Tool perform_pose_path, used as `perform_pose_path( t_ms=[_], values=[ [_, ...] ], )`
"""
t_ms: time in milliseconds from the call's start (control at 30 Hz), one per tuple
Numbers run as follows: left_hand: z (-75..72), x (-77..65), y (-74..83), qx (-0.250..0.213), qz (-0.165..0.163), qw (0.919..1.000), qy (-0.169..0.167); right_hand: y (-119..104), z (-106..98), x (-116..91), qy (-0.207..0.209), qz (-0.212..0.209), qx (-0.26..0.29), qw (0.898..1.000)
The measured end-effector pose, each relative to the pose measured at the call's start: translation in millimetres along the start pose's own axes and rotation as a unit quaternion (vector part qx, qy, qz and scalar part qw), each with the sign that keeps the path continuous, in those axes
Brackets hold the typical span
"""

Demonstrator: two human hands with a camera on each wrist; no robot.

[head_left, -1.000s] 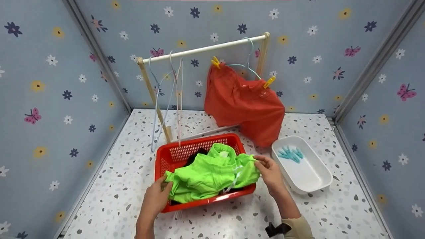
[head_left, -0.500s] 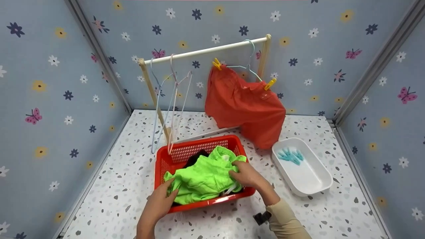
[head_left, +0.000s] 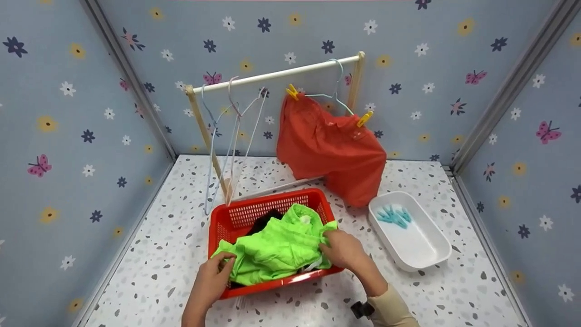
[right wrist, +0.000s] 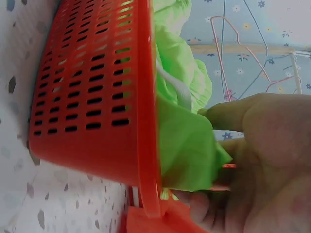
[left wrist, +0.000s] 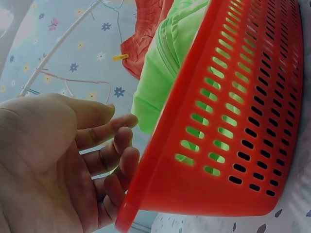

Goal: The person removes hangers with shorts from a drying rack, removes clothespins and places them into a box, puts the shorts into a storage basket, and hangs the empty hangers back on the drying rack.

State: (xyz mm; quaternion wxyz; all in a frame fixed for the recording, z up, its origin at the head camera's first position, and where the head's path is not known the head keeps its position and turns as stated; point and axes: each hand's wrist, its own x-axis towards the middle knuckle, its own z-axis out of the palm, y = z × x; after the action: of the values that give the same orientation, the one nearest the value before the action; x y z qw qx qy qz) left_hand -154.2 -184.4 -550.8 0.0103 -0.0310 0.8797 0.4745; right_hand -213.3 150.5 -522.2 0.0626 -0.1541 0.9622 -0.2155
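Observation:
Bright green shorts (head_left: 277,247) with a white drawstring (right wrist: 177,87) lie bunched in a red plastic basket (head_left: 268,287), over a black cloth (head_left: 263,221). At the basket's left end is my left hand (head_left: 212,277), fingers loosely bent; in the left wrist view its fingertips (left wrist: 130,120) come right up to the edge of the green cloth, with none between thumb and fingers. My right hand (head_left: 346,249) holds the right end of the shorts, thumb on the near side and fingers reaching behind the fabric.
Behind the basket stands a rack with a white rail (head_left: 277,73). Red shorts (head_left: 329,145) hang there by yellow clothespins (head_left: 364,119); a blue hanger (head_left: 209,154) and a pink hanger (head_left: 237,113) hang at left. A white tray (head_left: 422,247) holds blue clothespins (head_left: 394,217).
My right hand has moved left, inward over the shorts, whose right end has drawn in. The left hand stays by the left end. The pink hanger has swung round on the rail.

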Motion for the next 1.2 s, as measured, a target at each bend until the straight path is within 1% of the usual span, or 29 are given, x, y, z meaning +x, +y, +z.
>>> perform_pose_path(
  t_ms=[100, 133, 267, 333, 433, 567, 667, 733, 833, 933, 1000, 1100, 1200],
  values=[
    [-0.6, 0.1, -1.8, 0.001, -0.002, 1.0000, 0.005, 1, 2, -3, -0.041, 0.007, 0.002, 0.999],
    [-0.6, 0.7, -1.9, 0.001, -0.001, 1.0000, 0.005, 1, 3, -3, -0.049, 0.008, 0.001, 0.999],
    [0.4, 4.2, -0.2, -0.005, 0.006, 1.0000, 0.002, 2, 0, -1, -0.052, 0.009, -0.010, 0.999],
    [1.4, 5.3, 0.0, -0.009, 0.010, 0.9999, 0.001, 3, -2, 0, -0.040, 0.008, -0.014, 0.999],
    [2.0, 5.2, -0.4, -0.014, 0.013, 0.9998, -0.002, 5, -7, -2, -0.002, 0.003, -0.015, 1.000],
    [1.3, 3.4, -2.0, -0.027, 0.012, 0.9995, -0.006, 10, -14, -6, 0.058, -0.002, 0.004, 0.998],
    [-0.6, 2.3, -3.8, -0.043, -0.001, 0.9990, -0.012, 17, -18, -9, 0.081, -0.007, 0.029, 0.996],
    [-2.7, 2.3, -4.6, -0.051, -0.005, 0.9986, -0.014, 22, -21, -11, 0.089, -0.017, 0.045, 0.995],
    [-7.2, 2.2, -4.4, -0.063, -0.008, 0.9979, -0.015, 32, -24, -15, 0.085, -0.034, 0.079, 0.993],
    [-13.1, 0.6, -2.8, -0.076, -0.011, 0.9970, -0.007, 43, -23, -19, 0.087, -0.056, 0.103, 0.989],
    [-18.1, -0.1, -1.2, -0.085, -0.009, 0.9963, -0.001, 48, -21, -22, 0.091, -0.063, 0.115, 0.987],
    [-29.1, -1.9, 8.5, -0.107, -0.001, 0.9942, 0.007, 55, -19, -25, 0.096, -0.067, 0.125, 0.985],
    [-44.6, -1.8, 24.7, -0.125, 0.018, 0.9919, 0.014, 60, -20, -26, 0.079, -0.055, 0.132, 0.987]
  ],
)
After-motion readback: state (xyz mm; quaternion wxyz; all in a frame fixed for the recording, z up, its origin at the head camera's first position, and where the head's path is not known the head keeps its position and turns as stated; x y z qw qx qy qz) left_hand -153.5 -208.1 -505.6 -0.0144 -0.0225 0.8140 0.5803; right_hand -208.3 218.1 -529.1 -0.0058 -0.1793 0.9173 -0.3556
